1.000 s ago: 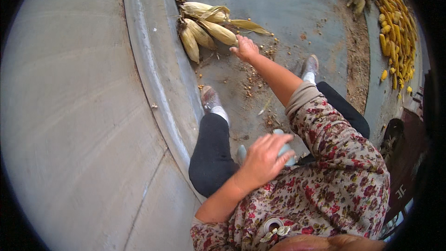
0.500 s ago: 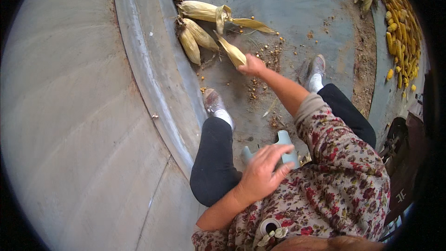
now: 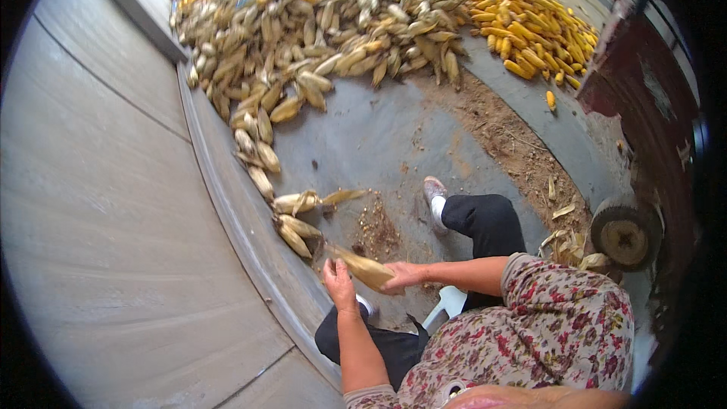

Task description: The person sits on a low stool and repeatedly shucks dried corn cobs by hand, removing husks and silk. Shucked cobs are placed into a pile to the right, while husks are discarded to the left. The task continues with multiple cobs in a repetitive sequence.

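An ear of corn in its dry husk point(image 3: 367, 270) slants across in front of my knees. My right hand point(image 3: 404, 276) is closed round its thick right end. My left hand point(image 3: 338, 285) is raised beside the narrow tip, its fingers pointing up along the husk; blur hides whether they grip it. Just beyond lie two unhusked ears point(image 3: 294, 236) side by side. Behind them rests another ear with a loosened husk point(image 3: 297, 202), a strip of leaf trailing to the right.
A large heap of unhusked corn point(image 3: 310, 38) spreads across the back, beside a pile of bare yellow cobs point(image 3: 530, 26). Loose kernels and dirt point(image 3: 375, 227) lie near my feet. A ridged wall point(image 3: 151, 220) runs along the left; a cart wheel point(image 3: 626, 233) stands at right.
My right hand has drawn the ear in toward my body. My left hand has moved from over my lap to the ear's tip. The view has tilted up, showing the heaps.
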Available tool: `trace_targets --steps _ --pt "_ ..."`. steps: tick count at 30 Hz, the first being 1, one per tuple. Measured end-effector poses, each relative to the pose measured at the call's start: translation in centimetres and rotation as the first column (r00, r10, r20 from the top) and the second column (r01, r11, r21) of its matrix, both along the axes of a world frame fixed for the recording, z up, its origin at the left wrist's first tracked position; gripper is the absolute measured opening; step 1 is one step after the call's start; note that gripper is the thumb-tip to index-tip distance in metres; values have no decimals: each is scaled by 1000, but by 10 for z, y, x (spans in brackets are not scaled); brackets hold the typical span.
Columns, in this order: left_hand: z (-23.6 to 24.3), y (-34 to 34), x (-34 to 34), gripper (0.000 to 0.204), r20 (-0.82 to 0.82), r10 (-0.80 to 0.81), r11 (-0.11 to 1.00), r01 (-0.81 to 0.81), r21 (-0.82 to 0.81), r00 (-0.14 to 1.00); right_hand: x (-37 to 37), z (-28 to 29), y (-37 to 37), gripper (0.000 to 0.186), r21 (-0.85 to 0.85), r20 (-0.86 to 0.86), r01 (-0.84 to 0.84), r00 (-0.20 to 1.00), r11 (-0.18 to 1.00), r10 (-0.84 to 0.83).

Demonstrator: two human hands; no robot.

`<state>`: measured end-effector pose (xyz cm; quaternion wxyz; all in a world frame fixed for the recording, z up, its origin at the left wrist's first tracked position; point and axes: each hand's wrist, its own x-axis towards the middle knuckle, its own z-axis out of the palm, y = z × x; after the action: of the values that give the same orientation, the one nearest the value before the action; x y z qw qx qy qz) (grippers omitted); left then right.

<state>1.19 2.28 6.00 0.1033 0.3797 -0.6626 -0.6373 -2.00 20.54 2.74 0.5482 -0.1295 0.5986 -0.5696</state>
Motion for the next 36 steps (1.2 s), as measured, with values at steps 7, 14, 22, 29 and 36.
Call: trace_targets --steps 7,14,22,29,36 --pt "-11 50 20 23 -70 -102 954 118 277 992 15 5 78 52 -58 -153 -119 982 991 108" --pt "12 126 40 20 -57 -246 955 252 157 967 11 22 76 29 -62 -414 133 898 989 -147" --pt "14 139 39 13 -123 -259 945 278 171 958 7 5 85 26 -192 -603 159 759 968 -245" --pt "18 129 45 19 -50 -323 946 324 13 945 12 7 80 15 -261 -652 135 706 956 -278" --pt "-3 136 65 26 -43 -316 949 315 -20 948 21 -3 92 16 -132 -705 37 699 991 -120"
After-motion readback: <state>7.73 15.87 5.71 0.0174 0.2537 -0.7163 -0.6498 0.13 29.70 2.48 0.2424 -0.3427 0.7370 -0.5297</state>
